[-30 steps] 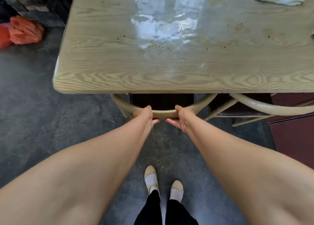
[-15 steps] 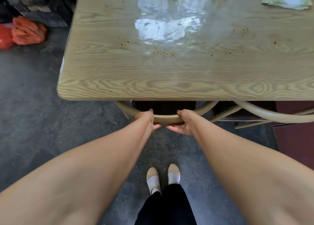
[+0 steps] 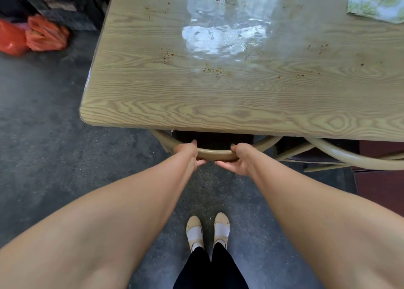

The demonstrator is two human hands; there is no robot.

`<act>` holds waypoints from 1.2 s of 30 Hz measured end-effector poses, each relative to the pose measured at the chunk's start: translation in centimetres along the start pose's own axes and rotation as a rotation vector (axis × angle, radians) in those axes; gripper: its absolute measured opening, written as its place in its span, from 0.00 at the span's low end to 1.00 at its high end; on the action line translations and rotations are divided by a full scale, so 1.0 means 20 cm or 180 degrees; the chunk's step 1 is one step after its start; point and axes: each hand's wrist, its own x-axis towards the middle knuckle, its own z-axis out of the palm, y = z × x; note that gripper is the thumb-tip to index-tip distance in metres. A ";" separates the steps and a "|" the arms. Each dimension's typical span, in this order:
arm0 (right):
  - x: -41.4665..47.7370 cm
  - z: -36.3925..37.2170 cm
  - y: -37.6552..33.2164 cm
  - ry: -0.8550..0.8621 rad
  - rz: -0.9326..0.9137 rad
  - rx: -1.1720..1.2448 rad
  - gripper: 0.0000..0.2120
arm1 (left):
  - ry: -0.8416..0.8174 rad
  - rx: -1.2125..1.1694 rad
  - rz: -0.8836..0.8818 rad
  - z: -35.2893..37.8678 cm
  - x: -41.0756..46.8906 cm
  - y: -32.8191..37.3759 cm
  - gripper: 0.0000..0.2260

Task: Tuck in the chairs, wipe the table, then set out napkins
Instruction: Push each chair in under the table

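A single wide-angle view from the person's head looks forward and steeply down; the tabletop (image 3: 240, 105) fills the upper half, its near edge close; the floor (image 3: 43, 157) and the wearer's shoes (image 3: 194, 230) lie directly below.

Table (image 3: 153, 96): pale olive-tan with darker swirling wood grain, a whitish glare patch, and scattered orange-brown crumbs (image 3: 215, 70). Chair (image 3: 215, 155): beige curved rail over a dark brown seat; neighbouring chair (image 3: 341, 155) the same beige. Cloth (image 3: 376, 2): white, printed with green leaves and pale blue. Floor (image 3: 43, 135): mottled dark grey. Bags (image 3: 43, 34): orange-red. Shoes (image 3: 194, 229): beige, over white socks; trousers (image 3: 209, 269): black.
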 end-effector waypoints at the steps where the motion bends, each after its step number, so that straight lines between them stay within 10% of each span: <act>1: 0.00 0.00 0.00 0.0007 0.0006 -0.0013 0.14 | -0.0021 0.0005 -0.0005 0.00 -0.01 0.00 0.23; 22: -0.26 -0.07 -0.04 0.0046 0.0298 -0.0936 0.25 | -0.0481 0.0719 -0.0096 -0.13 -0.38 0.03 0.20; 36: -0.51 0.03 -0.09 0.0010 -0.0432 -0.2097 0.13 | -0.0414 0.0420 0.0435 -0.24 -0.63 0.05 0.14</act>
